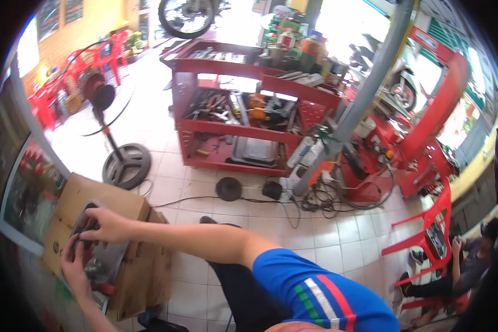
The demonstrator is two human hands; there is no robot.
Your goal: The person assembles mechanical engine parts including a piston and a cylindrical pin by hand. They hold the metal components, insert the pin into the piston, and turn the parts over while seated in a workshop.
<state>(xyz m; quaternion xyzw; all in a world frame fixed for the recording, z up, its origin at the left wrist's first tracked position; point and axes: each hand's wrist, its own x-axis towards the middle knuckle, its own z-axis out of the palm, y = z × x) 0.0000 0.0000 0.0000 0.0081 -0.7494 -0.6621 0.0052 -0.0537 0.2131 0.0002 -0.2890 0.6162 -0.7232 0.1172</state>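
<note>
At the left, over a large cardboard box [116, 201], my two hands meet close together. My right hand [109, 226] reaches in from the right with its fingers bent and pinched around something small and dark. Just below it, my left hand [76, 266] has curled fingers at the same small thing, whose kind I cannot make out. Under the hands a grey tray [116, 250] lies on the box, partly covered by them. Beside my left hand are a greenish clear item [96, 271] and a red piece [104, 289], both too blurred to name.
A red tool cart [227, 69] with hand tools stands ahead. Left of it is a pedestal fan [126, 165]. Cables [326, 206] run over the tiled floor near a grey post [365, 83] and red machine [434, 116]. A person [470, 254] sits at the right by a red chair [434, 221].
</note>
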